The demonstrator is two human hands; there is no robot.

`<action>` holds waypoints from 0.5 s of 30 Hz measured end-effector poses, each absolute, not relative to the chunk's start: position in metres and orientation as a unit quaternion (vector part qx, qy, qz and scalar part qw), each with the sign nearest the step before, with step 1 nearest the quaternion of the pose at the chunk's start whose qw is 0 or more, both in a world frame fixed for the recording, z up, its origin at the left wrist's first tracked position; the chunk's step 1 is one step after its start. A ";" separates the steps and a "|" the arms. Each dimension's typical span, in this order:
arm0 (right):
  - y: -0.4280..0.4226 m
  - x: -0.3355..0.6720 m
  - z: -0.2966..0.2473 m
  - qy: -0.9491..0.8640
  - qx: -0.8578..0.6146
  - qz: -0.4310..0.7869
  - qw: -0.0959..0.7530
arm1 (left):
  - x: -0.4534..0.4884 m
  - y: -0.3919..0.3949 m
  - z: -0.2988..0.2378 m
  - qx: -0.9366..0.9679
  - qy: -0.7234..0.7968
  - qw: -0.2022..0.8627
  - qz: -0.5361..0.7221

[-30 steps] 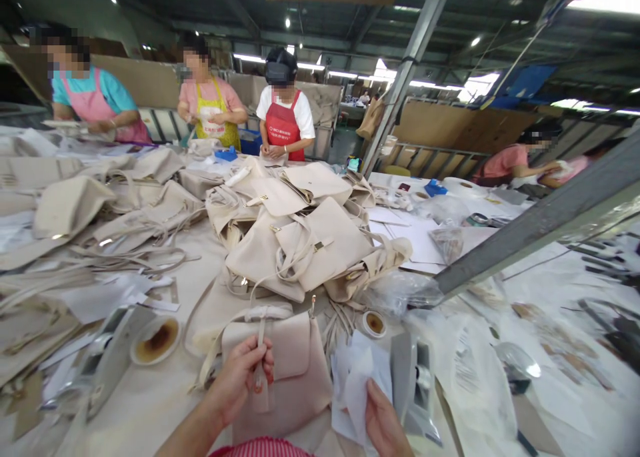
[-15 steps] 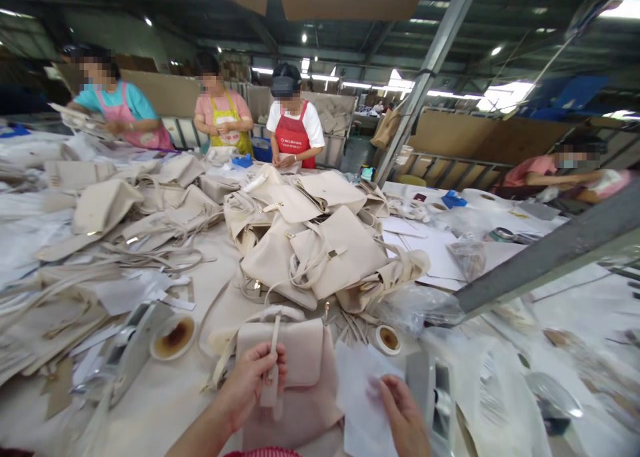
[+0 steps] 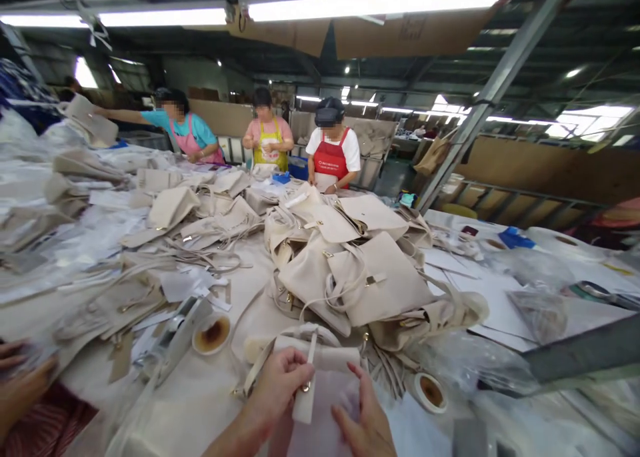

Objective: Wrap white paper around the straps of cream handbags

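My left hand [image 3: 283,384] pinches a narrow cream strap [image 3: 307,404] with a small metal buckle. The strap hangs over the front of a cream handbag [image 3: 320,350] lying on the table before me. Over the bag's lower front is a thin, whitish, see-through sheet [image 3: 323,410]. My right hand [image 3: 364,417] grips this sheet at its right edge, with the thumb on it and the fingers partly blurred. Much of the bag's body is hidden behind the sheet and my hands.
A heap of cream handbags [image 3: 350,264] rises just beyond. Dishes of brown glue [image 3: 213,334] [image 3: 430,394] stand on either side. A slanted metal post [image 3: 500,90] rises behind. Several co-workers stand across the table; another person's hand [image 3: 23,370] is at the left edge.
My right hand has brought the white sheet leftward from beside the bag to over its front. My left hand still holds the strap. The view has swung left and another person's hand appears.
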State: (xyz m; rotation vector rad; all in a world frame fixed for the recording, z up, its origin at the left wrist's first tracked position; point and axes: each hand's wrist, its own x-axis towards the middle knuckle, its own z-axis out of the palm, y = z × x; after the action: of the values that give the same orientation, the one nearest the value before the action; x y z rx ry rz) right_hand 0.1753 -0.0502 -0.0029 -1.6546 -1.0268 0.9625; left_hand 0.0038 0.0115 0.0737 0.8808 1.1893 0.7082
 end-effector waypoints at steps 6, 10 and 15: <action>-0.026 0.162 0.008 -0.422 -0.665 0.413 0.457 | 0.003 0.007 0.065 0.409 0.519 0.672 0.335; -0.015 0.151 0.014 -0.329 -0.595 0.531 0.505 | 0.009 0.000 0.041 0.387 0.520 0.689 0.326; -0.010 0.151 0.017 -0.266 -0.541 0.623 0.498 | 0.011 -0.002 0.017 0.397 0.525 0.678 0.328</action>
State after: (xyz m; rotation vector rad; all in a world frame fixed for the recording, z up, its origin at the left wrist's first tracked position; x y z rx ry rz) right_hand 0.1507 -0.0098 0.0173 -1.3103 -0.6437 1.5090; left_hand 0.0108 -0.0020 0.0167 0.8919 1.1789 0.7378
